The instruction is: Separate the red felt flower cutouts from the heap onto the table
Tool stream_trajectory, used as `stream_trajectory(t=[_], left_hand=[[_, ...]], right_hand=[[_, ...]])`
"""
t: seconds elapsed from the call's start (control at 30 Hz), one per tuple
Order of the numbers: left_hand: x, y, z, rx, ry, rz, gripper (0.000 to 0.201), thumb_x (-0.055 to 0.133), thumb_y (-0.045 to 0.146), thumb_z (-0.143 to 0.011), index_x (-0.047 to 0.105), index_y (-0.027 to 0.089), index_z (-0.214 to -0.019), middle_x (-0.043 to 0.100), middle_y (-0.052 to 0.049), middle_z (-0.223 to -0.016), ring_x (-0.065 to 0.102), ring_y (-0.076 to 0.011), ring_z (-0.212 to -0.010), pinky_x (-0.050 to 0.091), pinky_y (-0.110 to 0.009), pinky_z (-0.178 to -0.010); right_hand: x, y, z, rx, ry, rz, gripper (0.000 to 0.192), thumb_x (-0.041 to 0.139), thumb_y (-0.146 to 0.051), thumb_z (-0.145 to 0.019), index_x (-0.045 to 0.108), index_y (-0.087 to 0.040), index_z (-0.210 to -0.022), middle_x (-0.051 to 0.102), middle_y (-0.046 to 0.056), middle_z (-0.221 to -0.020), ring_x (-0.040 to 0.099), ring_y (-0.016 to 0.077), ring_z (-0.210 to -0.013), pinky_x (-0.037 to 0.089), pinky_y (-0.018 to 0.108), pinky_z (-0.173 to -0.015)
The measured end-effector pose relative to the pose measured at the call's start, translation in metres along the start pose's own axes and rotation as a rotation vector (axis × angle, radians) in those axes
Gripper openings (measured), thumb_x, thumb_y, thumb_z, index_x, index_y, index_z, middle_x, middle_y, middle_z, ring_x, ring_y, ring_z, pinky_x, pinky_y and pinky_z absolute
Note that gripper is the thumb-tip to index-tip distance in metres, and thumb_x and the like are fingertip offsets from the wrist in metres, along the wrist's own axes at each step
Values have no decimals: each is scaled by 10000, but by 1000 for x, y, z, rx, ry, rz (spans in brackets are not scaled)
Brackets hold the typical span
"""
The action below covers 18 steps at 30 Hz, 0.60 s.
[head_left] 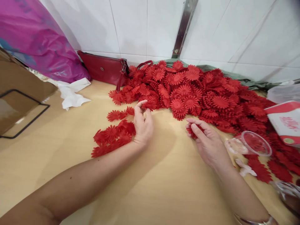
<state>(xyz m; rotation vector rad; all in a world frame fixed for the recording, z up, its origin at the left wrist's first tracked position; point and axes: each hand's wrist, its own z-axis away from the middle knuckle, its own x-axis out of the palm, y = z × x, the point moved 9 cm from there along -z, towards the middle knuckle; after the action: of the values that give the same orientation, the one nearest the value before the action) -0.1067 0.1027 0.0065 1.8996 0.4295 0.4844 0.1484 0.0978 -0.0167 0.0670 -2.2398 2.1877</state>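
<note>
A large heap of red flower-shaped pieces point(185, 90) with thin petals lies along the wall. My left hand point(143, 125) is at the heap's near left edge, its fingers curved and apart around the petals of one red flower piece; no firm grip shows. Just beside its wrist lies a smaller group of red flower pieces point(112, 134). My right hand point(208, 140) is closed, pinching a red flower piece point(194, 130) between thumb and fingers above the table, in front of the heap. Its fingers hide part of that piece.
A clear plastic cup point(256, 143) lies on its side at right, near a red-and-white box point(284, 123) and a white scrap point(245, 167). Behind stand a red purse point(103, 67) and a purple bag point(44, 40). White tissue point(72, 93) and a cardboard box point(21, 90) are at left.
</note>
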Motion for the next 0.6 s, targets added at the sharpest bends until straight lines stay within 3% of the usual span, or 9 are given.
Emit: stream_trajectory(t=[0.1,0.3,0.43,0.6], left_hand=[[6,3,7,-41,-54,64,260,516,147,-933,546,221,-1181,616,-57,-1136,588,-147,-1014,453,-305,-951],[51,-6,60,-487,-433,353,239,582,191,-908,530,200,-1140,692,-41,-1036,658,-143,-916,488,-316,-924],[65,-2,77,-596,-601,444,287,630,212,-886,541,194,-1159,713,-58,-1116,675,-164,-1004,472,-331,-982],[67,-5,79,-656,-607,479,321,651,361,-913,571,191,-1174,727,-71,-1115,688,-190,-997,490,-362,-958]], right_hand=[[1,-3,3,4,14,-63,269,662,-414,-915,710,-307,-1157,679,8,-991,612,136,-866,491,286,-797],[8,-11,6,-55,-34,50,440,675,-425,-901,601,-322,-1323,703,15,-1036,647,159,-894,533,322,-838],[14,-11,7,-58,-49,159,402,765,-404,-828,655,-268,-1190,734,11,-972,670,164,-857,547,332,-839],[11,-18,9,-82,24,213,235,765,-359,-805,681,-233,-984,746,5,-911,670,149,-772,554,314,-772]])
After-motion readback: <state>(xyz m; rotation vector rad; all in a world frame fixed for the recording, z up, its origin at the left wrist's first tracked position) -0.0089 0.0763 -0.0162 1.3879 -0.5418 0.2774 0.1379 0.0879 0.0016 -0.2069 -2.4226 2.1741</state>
